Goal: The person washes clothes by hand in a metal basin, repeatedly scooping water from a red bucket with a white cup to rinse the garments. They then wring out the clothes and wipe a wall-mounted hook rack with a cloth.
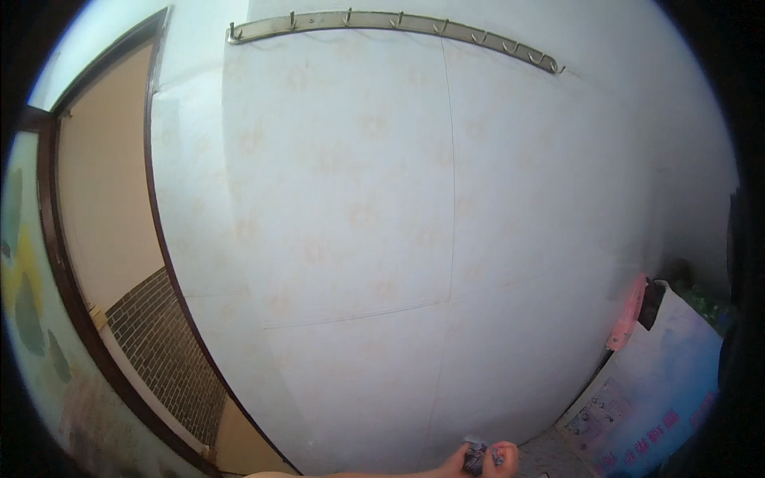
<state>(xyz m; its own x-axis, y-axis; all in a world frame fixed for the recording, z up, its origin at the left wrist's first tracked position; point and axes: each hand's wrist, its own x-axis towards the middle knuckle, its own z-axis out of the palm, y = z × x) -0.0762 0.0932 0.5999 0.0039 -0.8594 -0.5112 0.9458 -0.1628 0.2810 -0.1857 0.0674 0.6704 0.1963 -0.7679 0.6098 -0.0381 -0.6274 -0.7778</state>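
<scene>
Near the bottom edge, right of the middle, my two hands are close together at a small crumpled dark and grey item, perhaps cloth or plastic (475, 457). My left hand (457, 465) grips its left side, with the bare forearm reaching in from the lower left. Curled fingers of my right hand (505, 459) close on a greyish part of the same item. What the item is cannot be told. The lower parts of both hands are cut off by the picture's edge.
A pale patterned wall (358, 209) stands ahead, bearing a metal hook rail (370, 20). To the left is a dark-framed doorway (156, 197) with brick-patterned covering beyond. At right stands a blue and white printed panel (669, 364) beside a pink object (629, 316).
</scene>
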